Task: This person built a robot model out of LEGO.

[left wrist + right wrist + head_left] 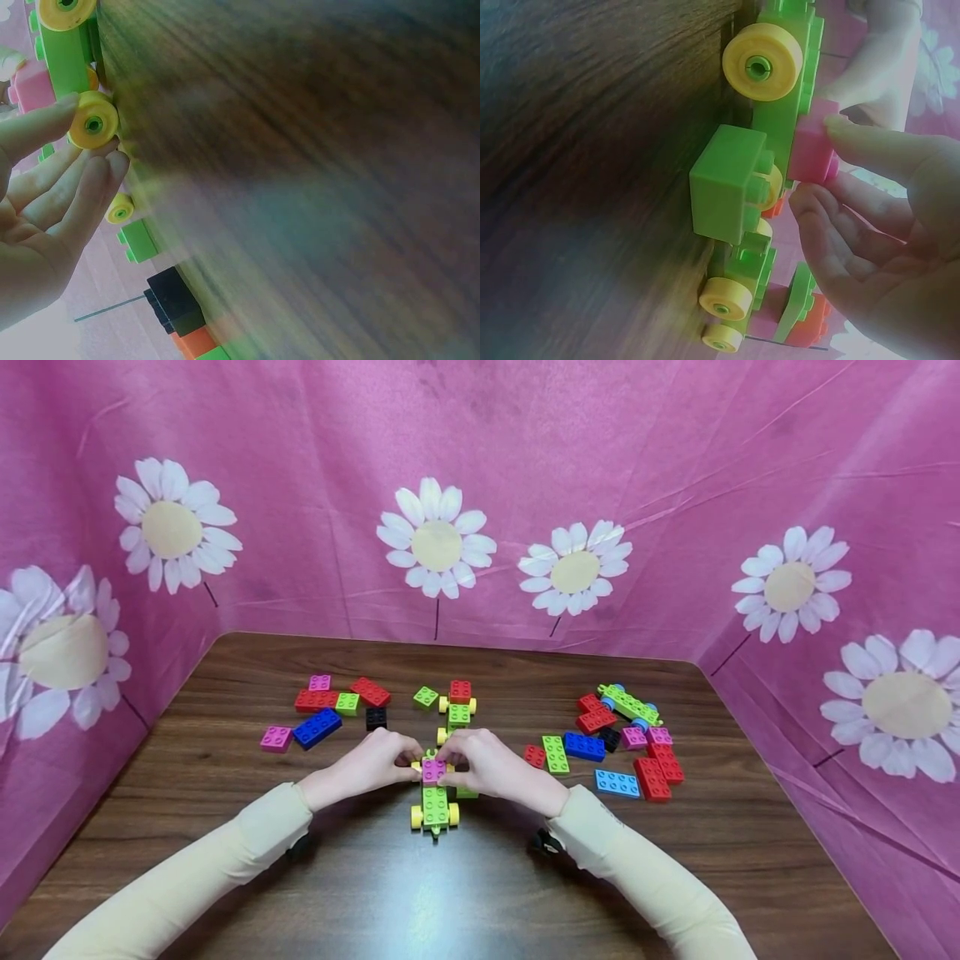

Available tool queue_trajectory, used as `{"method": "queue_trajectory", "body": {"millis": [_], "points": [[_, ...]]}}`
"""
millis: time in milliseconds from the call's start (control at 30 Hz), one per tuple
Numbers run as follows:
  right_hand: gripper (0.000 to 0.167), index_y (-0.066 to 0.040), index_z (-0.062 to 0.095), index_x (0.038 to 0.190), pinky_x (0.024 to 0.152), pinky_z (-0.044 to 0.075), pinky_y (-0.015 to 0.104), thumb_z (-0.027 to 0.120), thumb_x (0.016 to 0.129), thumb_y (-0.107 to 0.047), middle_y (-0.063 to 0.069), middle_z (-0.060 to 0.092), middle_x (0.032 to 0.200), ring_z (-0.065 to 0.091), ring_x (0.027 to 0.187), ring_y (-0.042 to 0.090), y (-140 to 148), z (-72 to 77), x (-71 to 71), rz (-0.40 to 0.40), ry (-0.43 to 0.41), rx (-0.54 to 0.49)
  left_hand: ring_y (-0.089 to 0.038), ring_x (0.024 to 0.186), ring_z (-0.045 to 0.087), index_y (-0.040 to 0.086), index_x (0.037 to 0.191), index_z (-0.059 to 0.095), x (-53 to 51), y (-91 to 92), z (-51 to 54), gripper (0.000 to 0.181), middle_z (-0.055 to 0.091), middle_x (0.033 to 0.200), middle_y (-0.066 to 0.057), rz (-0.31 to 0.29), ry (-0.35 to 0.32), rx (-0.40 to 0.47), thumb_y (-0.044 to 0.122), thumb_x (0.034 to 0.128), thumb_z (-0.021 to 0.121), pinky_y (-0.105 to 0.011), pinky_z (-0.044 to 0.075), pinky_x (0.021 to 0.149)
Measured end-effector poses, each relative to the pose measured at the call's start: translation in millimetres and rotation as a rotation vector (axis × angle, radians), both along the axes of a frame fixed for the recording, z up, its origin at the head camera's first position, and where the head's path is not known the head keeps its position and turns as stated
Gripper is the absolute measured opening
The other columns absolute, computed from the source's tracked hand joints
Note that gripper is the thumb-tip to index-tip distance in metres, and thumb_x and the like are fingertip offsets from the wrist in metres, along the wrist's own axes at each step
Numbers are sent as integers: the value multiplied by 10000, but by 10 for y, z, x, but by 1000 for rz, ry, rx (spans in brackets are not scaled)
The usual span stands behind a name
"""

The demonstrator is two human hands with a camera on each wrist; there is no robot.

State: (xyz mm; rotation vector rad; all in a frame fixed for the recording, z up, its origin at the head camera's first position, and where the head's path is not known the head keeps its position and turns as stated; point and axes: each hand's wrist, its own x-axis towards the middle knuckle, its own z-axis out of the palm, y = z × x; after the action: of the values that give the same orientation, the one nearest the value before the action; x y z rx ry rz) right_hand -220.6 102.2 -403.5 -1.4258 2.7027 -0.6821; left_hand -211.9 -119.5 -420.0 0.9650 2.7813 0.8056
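A lime-green toy car base (435,810) with yellow wheels stands in the middle of the table. On its far half sits a pink brick (433,772), which the right hand (491,767) pinches between thumb and fingers. From the other side the left hand (372,767) grips the car base by a yellow wheel (94,124), thumb above and fingers below. A loose green brick (724,184) lies just right of the car base, partly under the right hand in the head view. Farther back is a second green car base (459,715) carrying a red brick (461,690).
To the left lie a blue brick (317,727), a black brick (376,718) and several red, pink and green ones. The right side has a blue-wheeled car base (632,704), a light blue brick (617,782) and several others. A pink flowered cloth (300,527) hangs behind the table.
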Motion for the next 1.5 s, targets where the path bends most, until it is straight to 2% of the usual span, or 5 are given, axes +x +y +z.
{"method": "queue_trajectory", "body": {"millis": [267, 600, 1133, 1500], "points": [[214, -52, 738, 996, 759, 569, 201, 781, 858, -211, 52, 732, 951, 698, 866, 167, 9, -22, 5, 8, -5, 4, -123, 791, 717, 31, 979, 739, 19, 5, -8, 169, 773, 934, -84, 3, 13, 7, 147, 858, 763, -266, 597, 709], [279, -62, 720, 1092, 731, 539, 172, 725, 909, -273, 29, 697, 999, 656, 852, 135, 41, -32, 55, -7, 23, 77, -131, 790, 718, 36, 971, 742, 47, 15, -10, 165, 774, 922, -74, 5, 33, 4, 151, 855, 768, -255, 593, 703], [263, -87, 707, 1139, 797, 565, 214, 707, 925, -240, 26, 717, 1080, 678, 941, 140, 114, -52, 105, 7, 44, 1, -126, 785, 709, 40, 968, 746, 37, 11, -23, 170, 774, 916, -66, 2, 57, -5, 157, 849, 775, -249, 586, 698], [264, -46, 700, 1099, 817, 589, 263, 736, 900, -215, 79, 738, 1045, 708, 934, 166, 184, -64, 104, 4, 76, -21, -133, 790, 716, 42, 965, 750, 31, 27, -28, 171, 775, 915, -65, 9, 50, 4, 160, 845, 779, -250, 589, 701]]}}
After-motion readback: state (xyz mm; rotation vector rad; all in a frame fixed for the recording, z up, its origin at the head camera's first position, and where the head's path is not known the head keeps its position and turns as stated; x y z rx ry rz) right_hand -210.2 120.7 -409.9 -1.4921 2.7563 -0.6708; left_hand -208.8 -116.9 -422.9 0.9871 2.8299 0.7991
